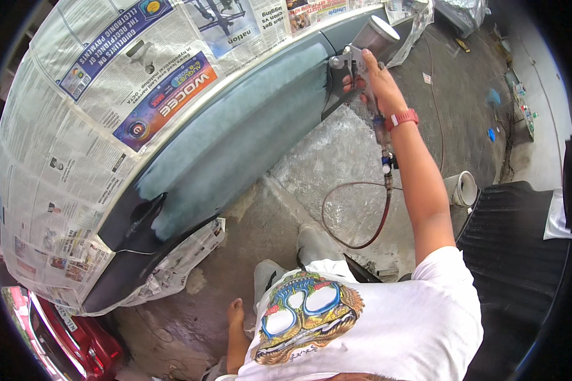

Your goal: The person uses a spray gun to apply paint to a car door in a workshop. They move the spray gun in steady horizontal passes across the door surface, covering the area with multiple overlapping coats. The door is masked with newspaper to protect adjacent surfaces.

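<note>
My right hand point(378, 79) is wrapped round the handle of a spray gun point(343, 62) with a silvery cup point(376, 38) on top. I hold it out at the far right end of a car door panel point(235, 133), close to the surface. The panel is dark, with a wide, patchy grey-green coat across its middle. From the gun's base hangs a dark red air hose point(325, 214), joined by a blue and metal fitting point(387, 166). My left hand point(235, 312) hangs low by my side, away from the car, fingers curled in with nothing visible in them.
Newspaper sheets point(95, 127) mask the car above and around the panel; more paper point(183, 257) hangs below it. A red car point(95, 346) stands at lower left. A white cylindrical container point(465, 190) and a black corrugated sheet point(515, 247) lie to the right on concrete floor point(337, 152).
</note>
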`<act>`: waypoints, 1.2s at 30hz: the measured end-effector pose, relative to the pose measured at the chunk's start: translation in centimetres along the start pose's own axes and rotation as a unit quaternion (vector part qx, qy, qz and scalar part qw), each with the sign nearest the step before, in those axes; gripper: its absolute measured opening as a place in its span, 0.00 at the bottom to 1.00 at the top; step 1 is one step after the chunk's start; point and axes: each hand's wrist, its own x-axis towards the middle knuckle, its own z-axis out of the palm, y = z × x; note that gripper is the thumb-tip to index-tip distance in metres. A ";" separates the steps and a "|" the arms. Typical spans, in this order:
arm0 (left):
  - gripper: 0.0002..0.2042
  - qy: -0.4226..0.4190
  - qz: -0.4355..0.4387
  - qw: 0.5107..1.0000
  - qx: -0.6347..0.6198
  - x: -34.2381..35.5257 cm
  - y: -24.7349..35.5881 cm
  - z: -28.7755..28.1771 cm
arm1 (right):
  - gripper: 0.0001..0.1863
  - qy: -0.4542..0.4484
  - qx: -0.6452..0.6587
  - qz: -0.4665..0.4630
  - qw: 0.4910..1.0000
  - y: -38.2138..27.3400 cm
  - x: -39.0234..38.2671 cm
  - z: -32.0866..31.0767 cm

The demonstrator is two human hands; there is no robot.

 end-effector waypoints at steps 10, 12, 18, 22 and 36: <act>0.17 -0.001 0.016 0.996 -0.087 -1.9 1.0 4.1 | 0.35 0.097 -0.108 -0.031 0.989 0.0 7.5 -4.3; 0.17 -0.003 0.018 0.996 -0.090 -2.0 0.6 4.9 | 0.36 0.102 -0.112 -0.031 0.988 0.1 8.4 -4.3; 0.19 -0.019 0.017 0.999 -0.033 -1.2 -1.7 4.5 | 0.34 0.083 -0.098 -0.038 0.991 -0.2 7.3 -2.2; 0.21 -0.012 -0.004 0.999 -0.034 -0.9 -2.7 4.1 | 0.33 0.038 -0.087 -0.025 0.995 -1.0 3.5 1.4; 0.24 -0.025 0.025 0.996 -0.080 2.1 -8.6 2.5 | 0.33 -0.169 -0.074 -0.037 0.982 -2.2 -12.1 19.3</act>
